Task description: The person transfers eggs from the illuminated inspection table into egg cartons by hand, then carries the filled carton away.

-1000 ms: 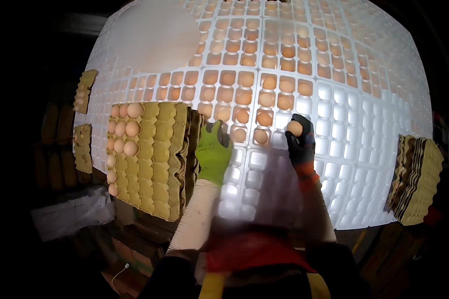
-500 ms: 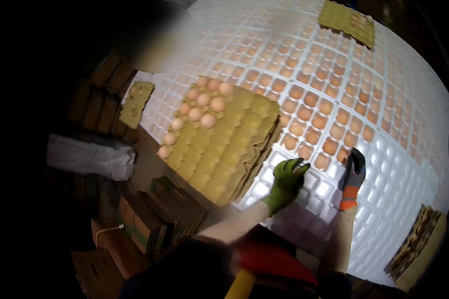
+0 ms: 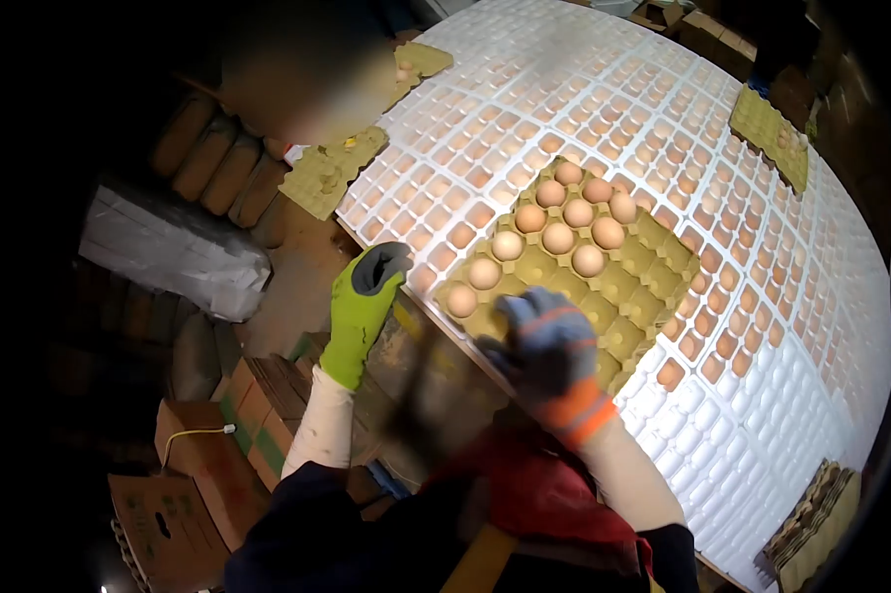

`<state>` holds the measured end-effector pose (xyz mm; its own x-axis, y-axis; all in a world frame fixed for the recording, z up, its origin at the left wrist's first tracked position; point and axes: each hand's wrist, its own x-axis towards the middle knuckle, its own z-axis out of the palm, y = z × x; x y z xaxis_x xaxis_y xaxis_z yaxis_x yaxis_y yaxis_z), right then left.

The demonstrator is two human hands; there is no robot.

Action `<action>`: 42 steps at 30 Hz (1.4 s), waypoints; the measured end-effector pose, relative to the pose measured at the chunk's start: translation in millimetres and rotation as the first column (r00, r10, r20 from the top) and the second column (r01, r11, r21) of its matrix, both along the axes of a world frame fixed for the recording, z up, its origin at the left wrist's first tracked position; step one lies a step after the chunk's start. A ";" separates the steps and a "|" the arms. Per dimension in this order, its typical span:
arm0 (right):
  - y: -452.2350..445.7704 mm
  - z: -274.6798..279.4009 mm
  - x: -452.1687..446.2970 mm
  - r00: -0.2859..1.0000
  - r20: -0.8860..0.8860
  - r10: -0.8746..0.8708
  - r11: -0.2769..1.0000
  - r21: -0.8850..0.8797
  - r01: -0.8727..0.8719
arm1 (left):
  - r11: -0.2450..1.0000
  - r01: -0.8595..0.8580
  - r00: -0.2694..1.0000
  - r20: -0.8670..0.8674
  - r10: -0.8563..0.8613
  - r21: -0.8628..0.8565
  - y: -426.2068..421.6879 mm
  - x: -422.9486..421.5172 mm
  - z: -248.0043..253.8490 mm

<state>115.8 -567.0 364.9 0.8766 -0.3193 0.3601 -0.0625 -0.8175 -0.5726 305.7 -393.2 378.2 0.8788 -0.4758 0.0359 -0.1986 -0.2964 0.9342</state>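
Your right hand (image 3: pixel 552 341) was over the near side of the yellow pulp tray (image 3: pixel 635 308), fingers bent and blurred; how far it was open, and whether it held or touched anything, could not be determined. Your left hand (image 3: pixel 363 308) was at the table edge, left of that tray, fingers curled; no egg showed in it, but the inside of the curl was partly hidden, so its grip could not be confirmed. The step in hand was judged to be handling eggs (image 3: pixel 558 238) at the pulp tray, where they sat towards its far and left sides. Any pick there called for a light, even grip. Around the tray lay white trays (image 3: pixel 707 420), many compartments holding eggs. Further out were stacked pulp trays (image 3: pixel 816 529) at right and cardboard boxes (image 3: pixel 174 529) at lower left.
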 end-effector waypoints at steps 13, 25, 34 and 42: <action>-20.9 1.1 31.7 0.947 0.147 -0.287 0.754 0.644 0.129 | 0.572 0.809 0.541 0.210 -0.814 0.135 -44.1 45.1 -27.1; -40.6 -5.7 48.9 0.931 -0.013 -0.366 0.600 0.761 0.247 | 0.715 0.694 0.719 0.127 -0.683 -0.086 -97.8 88.9 -15.0; -81.7 18.2 57.6 0.781 -0.400 -0.479 0.874 -0.141 0.464 | 0.592 0.692 0.378 0.491 -0.785 0.413 -147.7 83.2 -13.6; -64.1 -2.1 84.2 0.739 -0.385 -0.552 0.822 -0.402 0.405 | 0.668 0.660 0.631 -0.230 -0.741 -0.344 -162.9 94.0 -27.6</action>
<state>200.0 -631.1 362.8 0.7127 -0.6958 0.0896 -0.6853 -0.7178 -0.1233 399.7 -556.0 350.6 0.2551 -0.9669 -0.0058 0.0605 0.0100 0.9981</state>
